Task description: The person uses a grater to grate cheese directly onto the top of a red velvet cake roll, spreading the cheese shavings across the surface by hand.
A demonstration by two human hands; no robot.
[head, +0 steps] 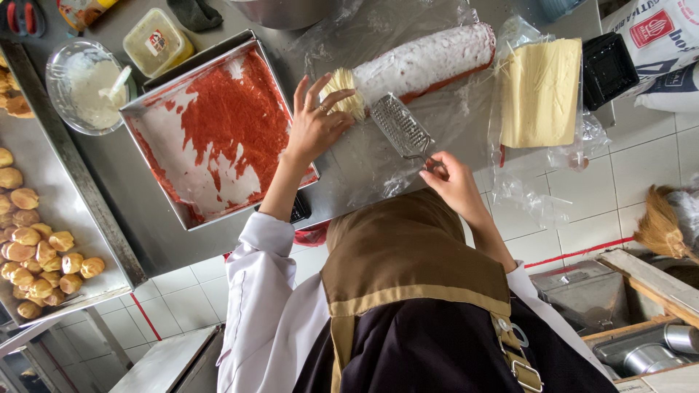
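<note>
My left hand (314, 125) lay spread, fingers open, pressing the shredded cheese (344, 91) against the near end of the white-coated roll cake (426, 60), which rested on clear plastic wrap (364, 156) over the steel table (145, 218). My right hand (451, 182) was closed around the handle of a small metal grater (400, 127), its blade lying just beside the roll's cheese-covered end. The two hands were apart, the grater between them.

Left of my left hand sat a square metal tray (156, 109), its lining paper smeared with red crumbs. Beyond that tray stood a glass bowl (58, 73) of white cream with a spoon in it, and beside it a rectangular plastic tub (156, 44) of pale yellow contents, bearing a small red-and-white label on its lid. To the right of the roll lay a pale yellow block of cheese (540, 91) on an opened clear wrapper. Next to it was a black square container (606, 69), then a white sack (655, 33) with a red emblem and dark lettering. Far left, a tray of round golden pastries (36, 247) lined the edge.
</note>
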